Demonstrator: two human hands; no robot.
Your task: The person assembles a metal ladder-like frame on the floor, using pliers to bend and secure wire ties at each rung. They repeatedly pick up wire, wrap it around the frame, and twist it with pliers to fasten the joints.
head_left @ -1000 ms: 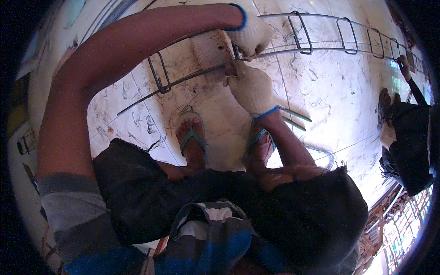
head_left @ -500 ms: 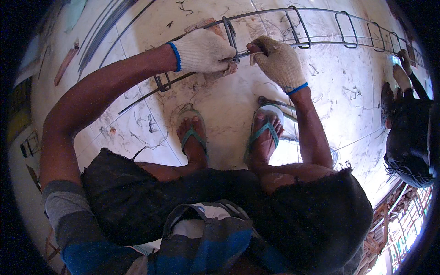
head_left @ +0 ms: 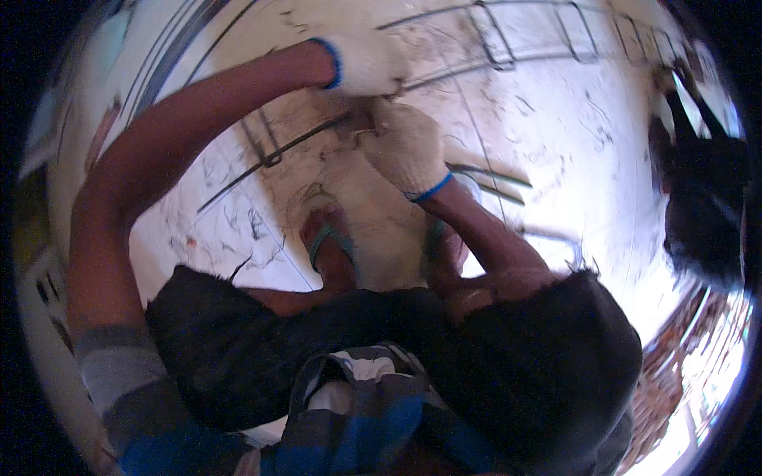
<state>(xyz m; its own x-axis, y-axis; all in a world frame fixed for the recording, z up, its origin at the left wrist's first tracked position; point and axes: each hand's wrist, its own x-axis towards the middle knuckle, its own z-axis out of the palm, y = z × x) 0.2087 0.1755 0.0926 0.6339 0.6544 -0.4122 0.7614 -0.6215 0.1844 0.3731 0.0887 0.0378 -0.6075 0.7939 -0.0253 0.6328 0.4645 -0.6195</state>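
A long steel rebar cage crosses the floor in front of me, its parallel bars joined by rectangular stirrups (head_left: 496, 36). My left hand (head_left: 365, 67), in a white knit glove with a blue cuff, is closed at the cage and covers part of its bars. Just below and to the right of it is my gloved right hand (head_left: 409, 151), curled against the near bar (head_left: 305, 136). Motion blurs both hands, and whatever lies in their fingers is hidden. A reddish-brown block, perhaps brick, shows partly beneath the bars. Right of my right wrist lies a tool with two dark handles (head_left: 496, 181).
Loose steel rods (head_left: 178, 51) lie at the far left, near a brownish strip (head_left: 103, 135). Bits of wire are strewn over the pale tiled floor (head_left: 548, 151). Another person (head_left: 702, 198) crouches at the right by the cage's far end. My sandalled feet (head_left: 329, 238) stand below the cage.
My right hand has moved left and toward me, from the cage's bar to below my left hand. My left hand has shifted slightly. The view has tilted and blurred.
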